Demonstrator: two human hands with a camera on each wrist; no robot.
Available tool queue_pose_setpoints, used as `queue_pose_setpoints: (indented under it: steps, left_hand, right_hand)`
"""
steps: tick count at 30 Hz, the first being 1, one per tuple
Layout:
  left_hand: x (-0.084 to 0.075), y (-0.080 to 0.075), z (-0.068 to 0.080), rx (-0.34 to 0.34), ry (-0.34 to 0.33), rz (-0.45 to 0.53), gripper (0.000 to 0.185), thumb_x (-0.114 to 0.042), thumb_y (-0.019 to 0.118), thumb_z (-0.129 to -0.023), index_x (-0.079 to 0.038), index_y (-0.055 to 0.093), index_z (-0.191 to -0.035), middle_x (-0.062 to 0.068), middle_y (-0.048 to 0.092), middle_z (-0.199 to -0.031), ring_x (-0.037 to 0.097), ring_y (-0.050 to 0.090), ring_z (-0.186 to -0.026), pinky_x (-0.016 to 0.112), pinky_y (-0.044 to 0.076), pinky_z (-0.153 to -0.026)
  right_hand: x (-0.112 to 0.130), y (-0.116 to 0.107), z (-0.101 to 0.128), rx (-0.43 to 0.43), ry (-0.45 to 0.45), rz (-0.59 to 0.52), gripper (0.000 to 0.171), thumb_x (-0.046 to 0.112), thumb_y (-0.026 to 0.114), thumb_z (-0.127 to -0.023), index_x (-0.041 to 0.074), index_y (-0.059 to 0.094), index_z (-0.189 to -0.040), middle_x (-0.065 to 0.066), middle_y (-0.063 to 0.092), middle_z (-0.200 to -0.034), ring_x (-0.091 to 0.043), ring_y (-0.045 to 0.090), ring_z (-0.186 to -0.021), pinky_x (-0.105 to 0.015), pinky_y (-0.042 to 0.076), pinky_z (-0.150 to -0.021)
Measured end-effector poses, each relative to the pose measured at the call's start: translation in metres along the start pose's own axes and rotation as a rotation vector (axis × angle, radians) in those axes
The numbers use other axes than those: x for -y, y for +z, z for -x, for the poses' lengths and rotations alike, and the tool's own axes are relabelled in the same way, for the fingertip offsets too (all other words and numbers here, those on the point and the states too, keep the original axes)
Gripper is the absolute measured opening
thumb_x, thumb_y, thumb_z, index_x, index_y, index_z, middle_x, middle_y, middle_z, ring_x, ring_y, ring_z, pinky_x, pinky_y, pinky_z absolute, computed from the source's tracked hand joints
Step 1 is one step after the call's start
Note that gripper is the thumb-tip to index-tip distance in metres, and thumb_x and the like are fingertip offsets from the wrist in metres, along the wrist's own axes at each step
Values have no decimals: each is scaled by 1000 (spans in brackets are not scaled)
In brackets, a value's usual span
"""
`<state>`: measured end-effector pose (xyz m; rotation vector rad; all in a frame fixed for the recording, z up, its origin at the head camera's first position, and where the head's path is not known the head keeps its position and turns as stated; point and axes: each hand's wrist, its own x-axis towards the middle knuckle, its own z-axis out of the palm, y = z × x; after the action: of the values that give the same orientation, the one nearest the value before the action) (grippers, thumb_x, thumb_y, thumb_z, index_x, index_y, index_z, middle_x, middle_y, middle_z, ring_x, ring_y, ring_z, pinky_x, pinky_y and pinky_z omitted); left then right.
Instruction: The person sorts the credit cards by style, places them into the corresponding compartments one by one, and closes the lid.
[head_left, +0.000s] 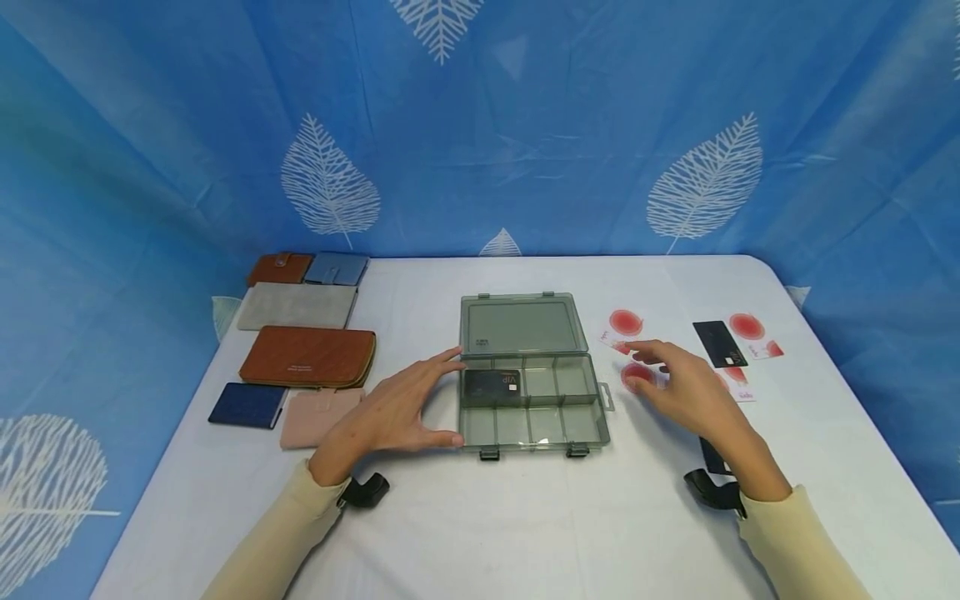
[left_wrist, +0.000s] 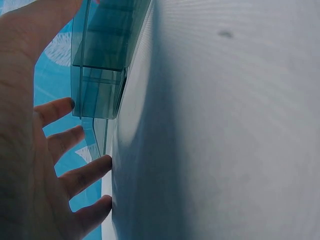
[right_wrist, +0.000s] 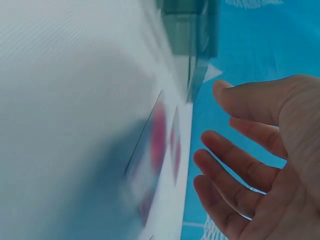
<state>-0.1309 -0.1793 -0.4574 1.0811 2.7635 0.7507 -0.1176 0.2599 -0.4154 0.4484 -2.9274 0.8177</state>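
Observation:
A translucent grey-green compartment box (head_left: 527, 425) lies with its lid (head_left: 521, 325) laid back on the table. One black VIP card (head_left: 491, 387) rests over its left compartments. My left hand (head_left: 397, 408) is spread along the box's left side, thumb near the front left corner; in the left wrist view a fingertip meets the box wall. Above the cards right of the box hovers my right hand (head_left: 686, 392), fingers loosely bent and holding nothing. Beneath and beside it are red-and-white cards, one (head_left: 626, 322) beyond the fingertips and another (head_left: 639, 377) partly under the hand.
Further right lie a black card (head_left: 720, 343) and a red-and-white card (head_left: 754, 335); another black card (head_left: 714, 457) is partly hidden by the right wrist. Several wallets, including a brown one (head_left: 307, 356) and a grey one (head_left: 297, 307), lie on the left of the white table (head_left: 525, 533).

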Motion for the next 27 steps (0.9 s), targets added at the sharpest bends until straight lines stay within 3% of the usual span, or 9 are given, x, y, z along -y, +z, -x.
queue_pose_setpoints:
  steps: [8, 19, 24, 27]
  left_hand:
    - [1, 0, 0, -10, 7, -6, 108, -69, 82, -83, -16, 39, -167, 5, 28, -178, 30, 38, -158, 59, 39, -123]
    - [0, 0, -2, -15, 4, -5, 107, -67, 83, -83, -15, 41, -166, 5, 29, -177, 31, 39, -158, 59, 39, -122]
    - [0, 0, -1, -15, -2, -3, 107, -67, 84, -82, -15, 41, -166, 5, 29, -177, 31, 39, -157, 59, 40, -122]
    - [-1, 1, 0, -16, 0, -2, 106, -67, 84, -82, -15, 42, -165, 5, 29, -177, 32, 40, -157, 59, 41, -121]
  right_hand:
    - [-16, -5, 13, 57, 70, 23, 56, 9, 84, -92, -2, 64, -144, -29, 70, -131, -48, 65, -116, -68, 54, -98]
    - [-30, -9, 25, 119, 177, 182, 72, 25, 93, -83, 1, 63, -145, -32, 67, -126, -56, 56, -119, -75, 55, -87]
    - [-34, -9, 27, 118, 154, 171, 68, 23, 94, -82, 0, 66, -140, -28, 69, -115, -50, 59, -108, -70, 58, -83]
    - [-37, -9, 26, 129, 139, 148, 66, 21, 95, -82, -3, 67, -137, -21, 69, -104, -40, 58, -97, -59, 61, -78]
